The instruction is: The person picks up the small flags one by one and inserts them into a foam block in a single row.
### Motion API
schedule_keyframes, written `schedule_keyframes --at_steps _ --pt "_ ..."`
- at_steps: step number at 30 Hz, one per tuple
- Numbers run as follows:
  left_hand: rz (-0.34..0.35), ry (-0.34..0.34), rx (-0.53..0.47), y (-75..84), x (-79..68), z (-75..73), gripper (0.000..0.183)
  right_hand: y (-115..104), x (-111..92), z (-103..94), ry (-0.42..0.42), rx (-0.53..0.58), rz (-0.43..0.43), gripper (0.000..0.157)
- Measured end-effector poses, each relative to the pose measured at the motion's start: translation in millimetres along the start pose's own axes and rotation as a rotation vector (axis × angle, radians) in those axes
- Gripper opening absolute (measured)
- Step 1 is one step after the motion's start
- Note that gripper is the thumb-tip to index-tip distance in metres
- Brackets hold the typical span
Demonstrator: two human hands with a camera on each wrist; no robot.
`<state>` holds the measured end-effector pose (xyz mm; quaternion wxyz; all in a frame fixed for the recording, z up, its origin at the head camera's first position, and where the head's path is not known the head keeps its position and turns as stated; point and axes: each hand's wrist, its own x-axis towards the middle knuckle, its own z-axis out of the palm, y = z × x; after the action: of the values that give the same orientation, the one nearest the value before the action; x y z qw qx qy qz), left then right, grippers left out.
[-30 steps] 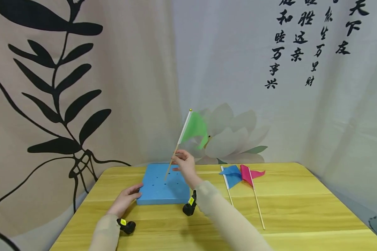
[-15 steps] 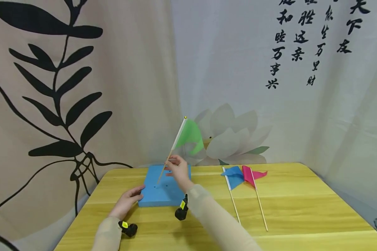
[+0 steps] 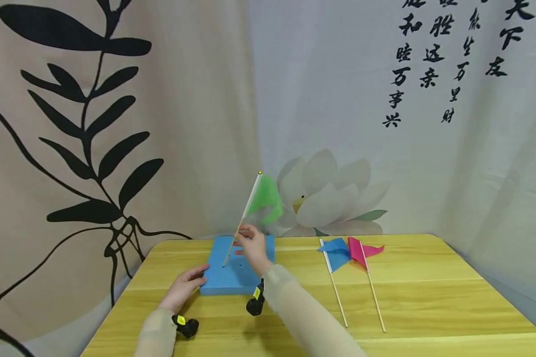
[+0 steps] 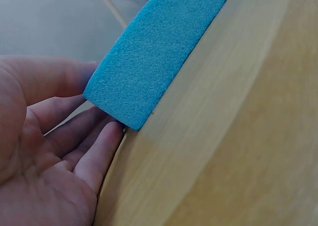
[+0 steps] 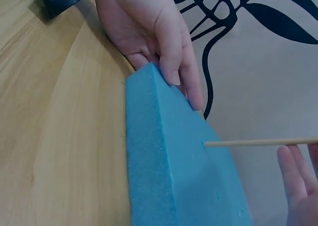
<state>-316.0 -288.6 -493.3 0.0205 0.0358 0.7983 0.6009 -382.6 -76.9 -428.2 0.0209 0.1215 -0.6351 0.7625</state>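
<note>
A small green flag (image 3: 264,199) on a thin wooden stick leans to the right, pinched partway down its stick by my right hand (image 3: 252,248). In the right wrist view the lower end of the stick (image 5: 258,143) meets the top of a blue foam block (image 5: 194,171), at or beside a small hole; I cannot tell how deep it sits. My left hand (image 3: 186,286) rests against the block's left edge with fairly straight fingers. Seen from the left wrist, the thumb (image 4: 59,79) touches the block's corner and the other fingers lie along its side.
To the right, a blue flag (image 3: 338,254) and a pink flag (image 3: 359,252) lie side by side on the wooden table (image 3: 429,287). A printed curtain (image 3: 196,124) hangs behind the table's far edge. Several small holes dot the block's top.
My right hand has brought the green flag down and to the left, so its stick end now meets the block's left part. My left hand has stayed at the block's edge.
</note>
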Motion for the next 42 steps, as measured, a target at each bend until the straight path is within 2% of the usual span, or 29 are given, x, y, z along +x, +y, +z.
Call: schedule_keyframes --at_steps 10,20,24,29,33,36,39,42 --pt "0.004 -0.002 -0.013 -0.6 0.0 -2.0 0.050 3.9 -0.1 4.0 -0.017 -0.052 0.022 0.026" --pt "0.007 0.003 -0.016 -2.0 2.0 -2.1 0.049 13.6 -4.9 10.5 -0.055 -0.148 -0.023 0.011" --pt "0.006 0.007 -0.028 -0.9 1.9 -1.6 0.049 14.7 -6.6 11.5 -0.043 -0.144 -0.015 0.015" --pt "0.008 0.012 -0.034 -0.8 1.8 -2.6 0.049 8.2 -11.0 8.1 -0.067 -0.121 -0.021 0.026" --pt "0.007 0.016 -0.026 -0.3 0.6 -2.5 0.050 5.7 -12.5 -5.4 -0.100 -0.078 -0.025 0.029" --pt "0.003 0.011 -0.025 -0.6 -0.8 -1.0 0.050 2.7 -12.1 -24.6 -0.112 -0.053 -0.009 0.027" --pt "0.000 0.019 -0.029 0.0 -1.6 -1.1 0.049 -10.7 -14.6 -49.3 -0.119 -0.067 0.012 0.025" --pt "0.003 0.019 -0.026 0.1 -2.0 -1.9 0.049 -25.6 -15.9 -82.0 -0.132 -0.091 0.034 0.026"
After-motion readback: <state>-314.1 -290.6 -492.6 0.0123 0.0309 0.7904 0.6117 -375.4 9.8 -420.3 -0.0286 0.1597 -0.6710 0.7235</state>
